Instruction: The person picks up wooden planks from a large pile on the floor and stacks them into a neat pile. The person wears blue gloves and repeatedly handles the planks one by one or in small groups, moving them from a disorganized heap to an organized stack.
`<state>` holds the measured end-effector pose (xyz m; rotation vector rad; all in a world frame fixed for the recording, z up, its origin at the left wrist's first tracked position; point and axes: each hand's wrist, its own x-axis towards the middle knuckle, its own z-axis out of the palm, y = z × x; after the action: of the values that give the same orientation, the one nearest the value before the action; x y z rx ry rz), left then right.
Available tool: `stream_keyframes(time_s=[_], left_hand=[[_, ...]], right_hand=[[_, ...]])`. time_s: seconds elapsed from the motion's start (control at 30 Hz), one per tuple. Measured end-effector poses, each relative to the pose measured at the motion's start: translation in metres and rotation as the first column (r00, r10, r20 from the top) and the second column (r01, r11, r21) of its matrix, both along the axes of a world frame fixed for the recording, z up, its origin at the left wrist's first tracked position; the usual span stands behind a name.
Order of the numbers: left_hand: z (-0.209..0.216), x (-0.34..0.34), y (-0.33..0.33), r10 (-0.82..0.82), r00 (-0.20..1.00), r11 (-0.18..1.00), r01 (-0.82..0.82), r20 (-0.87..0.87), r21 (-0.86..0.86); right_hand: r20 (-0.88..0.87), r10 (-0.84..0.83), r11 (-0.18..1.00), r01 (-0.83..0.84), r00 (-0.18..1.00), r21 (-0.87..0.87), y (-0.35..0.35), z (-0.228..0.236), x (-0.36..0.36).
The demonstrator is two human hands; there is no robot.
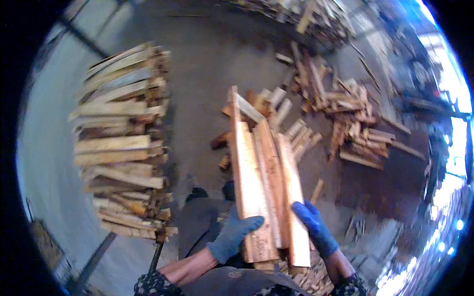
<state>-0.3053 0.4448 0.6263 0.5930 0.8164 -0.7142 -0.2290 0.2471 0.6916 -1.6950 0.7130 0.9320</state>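
Between my two gloved hands is a bundle of long split wood pieces [270, 182], lying side by side and pointing away from me. My left hand [236, 236], in a blue-grey glove, grips the bundle's left side near its close end, thumb over the top. On the opposite side my right hand [315, 228], in a brighter blue glove, presses against the outermost piece. The fingers under the wood are hidden. Beyond the bundle, shorter wood pieces [281, 106] lie on the floor, partly covered by it.
A tall stack of split wood [118, 143] stands along the left. Loose wood [345, 106] is heaped on the floor at the right, beside a dark flat sheet [390, 187]. Another wood pile [306, 22] lies at the far end. Small wood scraps [313, 277] show near my right forearm.
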Motion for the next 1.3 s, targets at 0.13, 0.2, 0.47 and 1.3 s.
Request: stream_keyframes(time_s=[0.13,0.2,0.47,1.3], left_hand=[[0.021,-0.013,0.043,0.151,0.947,0.981,-0.180,0.283,0.079],[0.045,-0.020,0.072,0.271,0.901,0.961,-0.272,0.339,-0.043],[0.127,-0.068,0.104,0.642,0.684,0.708,-0.702,0.348,0.075],[-0.215,-0.343,0.185,0.877,0.480,0.209,-0.393,0.006,0.895]], right_hand=[[0.162,0.112,0.992,-0.099,0.980,-0.083,0.059,0.035,-0.003],[0.298,0.176,0.983,-0.154,0.938,-0.096,0.087,0.059,-0.013],[0.489,0.475,0.755,-0.624,0.732,0.201,0.186,0.127,0.019],[0.700,0.503,-0.226,-0.859,-0.507,-0.460,0.398,-0.251,-0.184]])
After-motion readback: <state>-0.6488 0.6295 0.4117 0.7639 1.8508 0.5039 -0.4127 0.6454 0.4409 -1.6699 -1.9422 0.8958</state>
